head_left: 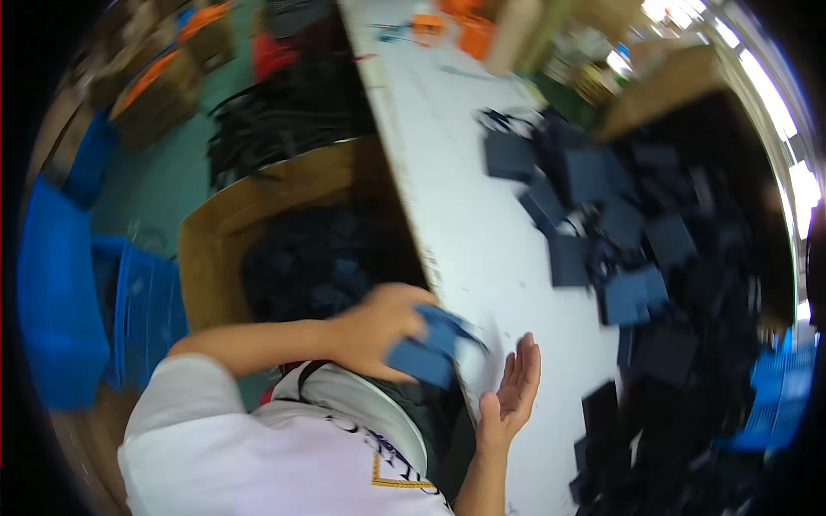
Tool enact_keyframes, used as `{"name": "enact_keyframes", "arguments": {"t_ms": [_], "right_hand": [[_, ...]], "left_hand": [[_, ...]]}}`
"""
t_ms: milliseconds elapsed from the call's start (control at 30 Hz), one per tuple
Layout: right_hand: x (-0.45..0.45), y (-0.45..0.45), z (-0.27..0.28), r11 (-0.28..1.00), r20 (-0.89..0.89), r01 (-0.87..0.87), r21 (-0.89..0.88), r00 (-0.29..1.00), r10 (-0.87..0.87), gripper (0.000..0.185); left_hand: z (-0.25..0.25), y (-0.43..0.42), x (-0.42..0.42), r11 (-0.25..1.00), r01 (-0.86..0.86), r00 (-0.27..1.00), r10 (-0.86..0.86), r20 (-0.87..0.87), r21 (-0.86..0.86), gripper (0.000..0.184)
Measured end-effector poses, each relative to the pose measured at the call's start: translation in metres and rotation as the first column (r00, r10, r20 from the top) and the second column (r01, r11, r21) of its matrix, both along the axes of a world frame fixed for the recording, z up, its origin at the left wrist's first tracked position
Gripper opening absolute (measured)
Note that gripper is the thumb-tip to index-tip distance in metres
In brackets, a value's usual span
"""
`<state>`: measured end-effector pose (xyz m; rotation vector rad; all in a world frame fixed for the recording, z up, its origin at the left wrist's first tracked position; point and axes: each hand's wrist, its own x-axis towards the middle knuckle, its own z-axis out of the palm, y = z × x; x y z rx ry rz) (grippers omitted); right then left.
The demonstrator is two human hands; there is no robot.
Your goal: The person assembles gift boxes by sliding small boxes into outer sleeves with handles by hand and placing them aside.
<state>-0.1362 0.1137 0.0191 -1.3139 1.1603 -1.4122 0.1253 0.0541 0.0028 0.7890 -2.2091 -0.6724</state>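
Note:
My left hand (376,331) is closed on a dark blue fabric piece (426,353) with a thin strap, held over the near edge of the white table (482,258). The hand is slightly blurred. To its right, my right hand (514,387) is raised above the table edge, palm turned toward the blue piece, fingers stretched out and holding nothing. Many similar dark blue pieces (634,292) lie heaped on the far side of the table.
A cardboard box (211,249) with dark pieces inside stands left of the table. Blue crates (146,301) are at the far left, another blue crate (779,400) at the right. Black straps (284,120) lie beyond the box. Orange items (473,34) lie on the table's far end.

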Motion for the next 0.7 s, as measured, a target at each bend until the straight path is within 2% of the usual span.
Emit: {"name": "enact_keyframes", "arguments": {"t_ms": [67, 100, 200, 233, 267, 333, 367, 400, 433, 467, 500, 533, 567, 600, 633, 667, 700], "right_hand": [[-0.023, 0.009, 0.005, 0.990, -0.127, 0.139, 0.004, 0.982, -0.137, 0.082], [-0.037, 0.016, 0.002, 0.978, -0.173, 0.207, 0.022, 0.964, -0.201, 0.077], [-0.054, 0.028, -0.011, 0.936, -0.281, 0.343, 0.077, 0.908, -0.310, 0.066], [-0.055, 0.029, -0.016, 0.924, -0.300, 0.370, 0.098, 0.896, -0.327, 0.063], [-0.057, 0.030, -0.019, 0.912, -0.322, 0.393, 0.120, 0.884, -0.339, 0.060], [-0.056, 0.031, -0.021, 0.914, -0.476, 0.399, 0.069, 0.819, -0.321, 0.055], [-0.057, 0.031, -0.020, 0.915, -0.521, 0.398, 0.061, 0.795, -0.311, 0.054], [-0.053, 0.024, -0.020, 0.932, -0.554, 0.358, 0.051, 0.787, -0.272, 0.053], [-0.052, 0.026, -0.026, 0.917, -0.513, 0.391, 0.080, 0.805, -0.298, 0.052], [-0.055, 0.028, -0.039, 0.918, -0.516, 0.395, 0.029, 0.793, -0.325, 0.050], [-0.061, 0.029, -0.048, 0.926, -0.515, 0.377, 0.006, 0.795, -0.320, 0.048], [-0.071, 0.029, -0.056, 0.949, -0.577, 0.315, -0.010, 0.774, -0.263, 0.057], [-0.074, 0.028, -0.052, 0.961, -0.636, 0.278, 0.002, 0.742, -0.213, 0.058], [-0.074, 0.027, -0.044, 0.962, -0.701, 0.272, -0.003, 0.686, -0.196, 0.061], [-0.068, 0.023, -0.038, 0.961, -0.708, 0.275, -0.034, 0.671, -0.218, 0.051], [-0.067, 0.024, -0.034, 0.953, -0.715, 0.295, -0.064, 0.653, -0.250, 0.041], [-0.067, 0.025, -0.034, 0.952, -0.680, 0.301, -0.056, 0.687, -0.257, 0.043]], "left_hand": [[0.010, 0.011, 0.055, 0.974, -0.226, 0.965, 0.223, 0.136, 0.003, 0.074], [0.006, 0.022, 0.085, 0.930, -0.368, 0.900, 0.356, 0.252, 0.002, 0.078], [0.029, 0.027, 0.097, 0.694, -0.700, 0.533, 0.663, 0.526, -0.165, 0.097], [0.028, 0.018, 0.093, 0.680, -0.713, 0.568, 0.704, 0.426, -0.172, 0.096], [0.030, 0.003, 0.081, 0.761, -0.617, 0.666, 0.641, 0.382, -0.201, 0.089], [0.038, -0.042, 0.041, 0.869, -0.414, 0.822, 0.485, 0.298, -0.273, 0.076], [0.032, -0.066, 0.013, 0.930, -0.294, 0.924, 0.335, 0.183, -0.218, 0.055], [0.027, -0.085, -0.018, 0.946, -0.231, 0.939, 0.278, 0.204, -0.227, 0.056], [0.000, -0.111, -0.058, 0.959, -0.183, 0.979, 0.199, 0.053, -0.217, 0.053], [-0.027, -0.137, -0.103, 0.954, -0.139, 0.983, 0.100, -0.153, -0.268, 0.053], [-0.028, -0.161, -0.140, 0.971, -0.031, 0.966, -0.032, -0.258, -0.238, 0.057], [0.001, -0.170, -0.171, 0.970, -0.030, 0.993, 0.056, 0.102, -0.241, 0.060], [-0.022, -0.190, -0.216, 0.937, -0.078, 0.957, 0.166, 0.239, -0.340, 0.060], [-0.037, -0.204, -0.260, 0.958, -0.032, 0.881, 0.161, 0.446, -0.284, 0.067], [-0.045, -0.208, -0.279, 0.932, -0.068, 0.890, 0.218, 0.401, -0.355, 0.072], [-0.053, -0.212, -0.304, 0.930, -0.127, 0.869, 0.272, 0.413, -0.346, 0.072], [-0.079, -0.227, -0.339, 0.892, -0.256, 0.853, 0.389, 0.347, -0.371, 0.069]]}}
